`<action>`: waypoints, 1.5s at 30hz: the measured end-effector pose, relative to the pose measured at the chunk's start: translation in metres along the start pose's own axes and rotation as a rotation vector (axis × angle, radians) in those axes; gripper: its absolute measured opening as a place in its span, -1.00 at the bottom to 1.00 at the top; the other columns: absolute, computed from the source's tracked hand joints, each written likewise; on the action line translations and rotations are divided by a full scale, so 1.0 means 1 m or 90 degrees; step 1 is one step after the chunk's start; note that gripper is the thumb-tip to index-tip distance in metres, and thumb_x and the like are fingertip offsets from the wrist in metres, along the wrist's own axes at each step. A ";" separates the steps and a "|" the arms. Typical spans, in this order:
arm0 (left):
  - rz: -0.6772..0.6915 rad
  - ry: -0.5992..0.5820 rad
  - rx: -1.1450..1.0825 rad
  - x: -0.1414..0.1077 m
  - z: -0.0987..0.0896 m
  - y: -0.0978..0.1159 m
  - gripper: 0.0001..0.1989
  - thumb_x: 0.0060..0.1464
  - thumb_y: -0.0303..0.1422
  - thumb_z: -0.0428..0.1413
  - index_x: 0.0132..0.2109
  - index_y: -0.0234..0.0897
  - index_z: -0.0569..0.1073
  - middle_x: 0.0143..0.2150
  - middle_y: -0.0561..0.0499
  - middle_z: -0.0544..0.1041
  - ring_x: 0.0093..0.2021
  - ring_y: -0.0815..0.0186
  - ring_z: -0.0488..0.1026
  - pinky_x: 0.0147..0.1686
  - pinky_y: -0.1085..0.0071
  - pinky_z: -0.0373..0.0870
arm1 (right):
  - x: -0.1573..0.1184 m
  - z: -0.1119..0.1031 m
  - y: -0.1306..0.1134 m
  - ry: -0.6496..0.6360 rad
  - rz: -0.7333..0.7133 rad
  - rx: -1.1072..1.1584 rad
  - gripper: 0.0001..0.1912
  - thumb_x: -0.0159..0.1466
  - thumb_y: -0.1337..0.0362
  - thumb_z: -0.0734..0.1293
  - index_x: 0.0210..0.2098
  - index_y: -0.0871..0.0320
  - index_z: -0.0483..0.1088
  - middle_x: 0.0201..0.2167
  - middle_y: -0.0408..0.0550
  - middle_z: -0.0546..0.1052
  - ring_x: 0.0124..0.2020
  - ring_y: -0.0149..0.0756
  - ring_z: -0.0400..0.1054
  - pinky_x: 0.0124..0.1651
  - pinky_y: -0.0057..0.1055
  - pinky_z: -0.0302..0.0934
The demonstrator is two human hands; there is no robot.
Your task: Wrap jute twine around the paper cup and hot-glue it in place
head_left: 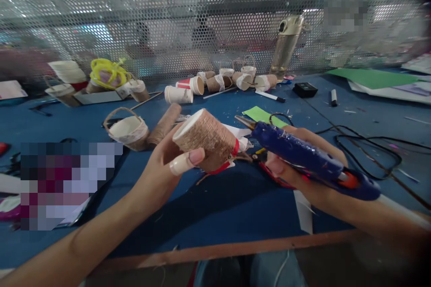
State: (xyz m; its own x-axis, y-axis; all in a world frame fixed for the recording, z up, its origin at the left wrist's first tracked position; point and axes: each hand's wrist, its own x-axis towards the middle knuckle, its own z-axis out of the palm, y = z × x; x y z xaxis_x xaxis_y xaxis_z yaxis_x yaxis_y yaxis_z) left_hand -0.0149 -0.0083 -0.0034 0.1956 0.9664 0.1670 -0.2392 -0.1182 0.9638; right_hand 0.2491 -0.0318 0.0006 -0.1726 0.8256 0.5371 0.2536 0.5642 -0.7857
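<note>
My left hand [177, 157] is wrapped round a paper cup [210, 141] covered in brown twine, tilted on its side above the table. A red band shows at the cup's right end, where the twine stops. A bandage circles my left thumb. In my right hand [303, 175] is a blue hot glue gun [296, 148], a white glue stick running out of its back end. Its metal nozzle points left, just right of the cup and apart from it. Beyond my left hand stands a small twine-wrapped basket [129, 130] with a handle and lace rim.
Several twine-covered cups [242, 80] lie at the back by a perforated metal screen [168, 18]. A bottle [286, 47] stands there too. Black cable [367, 143] loops on the right. Green paper [266, 116] lies behind the glue gun. Yellow cord [109, 71] sits at back left.
</note>
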 end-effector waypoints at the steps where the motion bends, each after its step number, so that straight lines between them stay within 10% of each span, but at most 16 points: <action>1: 0.002 0.011 -0.008 0.000 0.001 0.000 -0.53 0.08 -0.14 0.36 0.12 -0.15 0.59 0.08 -0.09 0.65 0.13 0.02 0.56 0.14 0.14 0.51 | 0.000 -0.002 0.000 -0.005 -0.015 -0.014 -0.79 0.29 0.21 0.53 -0.34 -0.03 0.41 -0.40 -0.18 0.54 -0.41 -0.28 0.41 -0.28 -0.26 0.33; 14: 0.035 0.026 -0.049 -0.001 0.004 -0.002 -0.47 0.12 0.00 0.31 0.13 -0.18 0.56 0.10 -0.13 0.65 0.20 -0.03 0.54 0.09 0.10 0.58 | -0.001 -0.011 0.018 -0.179 -0.164 -0.047 -0.75 0.18 0.37 0.39 -0.40 0.02 0.20 -0.52 -0.22 0.33 -0.51 -0.36 0.22 -0.42 -0.34 0.08; 45: 0.083 0.039 0.083 -0.001 -0.007 -0.015 -0.57 0.28 -0.08 0.22 0.19 -0.16 0.57 0.15 -0.07 0.61 0.18 0.08 0.49 0.16 0.25 0.47 | -0.004 -0.006 0.015 -0.195 -0.199 -0.234 -0.64 0.24 0.61 0.24 -0.34 0.02 0.06 -0.48 -0.27 0.15 -0.50 -0.43 0.05 -0.43 -0.41 -0.08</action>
State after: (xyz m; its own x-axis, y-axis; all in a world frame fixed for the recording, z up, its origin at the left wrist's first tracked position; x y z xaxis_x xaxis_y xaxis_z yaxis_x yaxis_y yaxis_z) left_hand -0.0187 -0.0055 -0.0190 0.1111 0.9526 0.2833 -0.1325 -0.2684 0.9542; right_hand 0.2592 -0.0265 -0.0121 -0.5470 0.6132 0.5699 0.4514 0.7894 -0.4161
